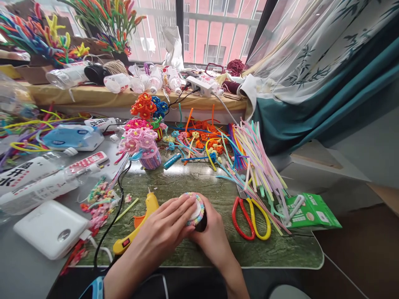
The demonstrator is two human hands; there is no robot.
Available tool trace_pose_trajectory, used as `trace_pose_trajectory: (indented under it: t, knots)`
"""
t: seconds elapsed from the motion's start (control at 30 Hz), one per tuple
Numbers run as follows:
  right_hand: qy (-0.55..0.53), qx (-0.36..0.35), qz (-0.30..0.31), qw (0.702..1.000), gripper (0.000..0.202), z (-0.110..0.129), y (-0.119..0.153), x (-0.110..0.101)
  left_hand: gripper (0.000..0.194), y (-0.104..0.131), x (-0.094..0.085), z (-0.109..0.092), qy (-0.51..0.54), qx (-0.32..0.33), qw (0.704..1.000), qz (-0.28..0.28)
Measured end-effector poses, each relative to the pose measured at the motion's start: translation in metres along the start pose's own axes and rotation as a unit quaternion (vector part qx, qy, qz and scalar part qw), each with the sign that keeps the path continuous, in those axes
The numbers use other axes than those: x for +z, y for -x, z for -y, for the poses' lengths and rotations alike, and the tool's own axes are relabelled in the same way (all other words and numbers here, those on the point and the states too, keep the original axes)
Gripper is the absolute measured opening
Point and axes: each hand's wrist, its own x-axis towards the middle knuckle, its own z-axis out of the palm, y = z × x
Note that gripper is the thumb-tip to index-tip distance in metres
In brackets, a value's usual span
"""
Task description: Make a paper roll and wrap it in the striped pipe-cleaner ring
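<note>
Between my hands is a round chenille-stem piece, with a pastel pink, blue and yellow rim around a white disc. My left hand lies across its top, fingers stretched side by side and pressing on the disc. The right hand wraps around its right side, where a dark area shows beneath the rim. Much of the piece is hidden by my fingers. Left of my hands lies a yellow hot glue gun, partly under my left forearm. Red-and-yellow-handled scissors rest on the right.
Pink chenille flowers stand in a striped pot behind my hands. Loose chenille stems and a green packet lie right. A white power bank, plastic bottles and a black cable are at left.
</note>
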Motion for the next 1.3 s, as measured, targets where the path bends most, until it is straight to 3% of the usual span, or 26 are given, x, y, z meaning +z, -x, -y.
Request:
trace_pose_trajectory:
  t: [0.33,0.5,0.63,0.73,0.8,0.9,1.0,1.07,1.17,1.3]
  knots:
    - [0.024,-0.030,-0.060,0.997,0.064,-0.004,0.002,-0.006,0.038,-0.007,0.005,-0.001,0.028,0.004,1.000,0.004]
    - [0.052,-0.051,-0.083,0.994,0.061,-0.005,0.005,-0.004,0.034,-0.001,-0.007,-0.004,0.019,-0.093,0.989,-0.117]
    - [0.054,-0.059,-0.098,0.992,0.063,-0.006,0.007,-0.005,0.023,0.000,-0.013,-0.014,0.003,-0.091,0.986,-0.136]
    - [0.051,-0.053,-0.097,0.993,0.064,-0.007,0.007,-0.005,0.012,-0.003,-0.012,-0.019,-0.007,-0.075,0.993,-0.095]
    - [0.049,-0.056,-0.097,0.992,0.064,-0.008,0.008,-0.006,0.016,-0.007,-0.009,-0.022,-0.021,-0.076,0.996,-0.043]
    - [0.059,-0.062,-0.105,0.991,0.064,-0.010,0.009,-0.005,0.032,-0.014,-0.006,-0.024,-0.034,-0.114,0.987,0.107]
    - [0.070,-0.057,-0.107,0.990,0.067,-0.012,0.008,-0.004,0.037,-0.025,-0.006,-0.027,-0.042,-0.183,0.940,0.283]
    - [0.072,-0.052,-0.107,0.990,0.069,-0.012,0.007,-0.003,0.035,-0.034,-0.007,-0.028,-0.043,-0.214,0.911,0.349]
    - [0.070,-0.044,-0.106,0.991,0.070,-0.013,0.006,-0.003,0.032,-0.042,-0.008,-0.027,-0.037,-0.226,0.898,0.375]
    - [0.062,-0.047,-0.108,0.991,0.068,-0.015,0.005,-0.004,0.027,-0.044,-0.011,-0.020,0.018,-0.201,0.913,0.355]
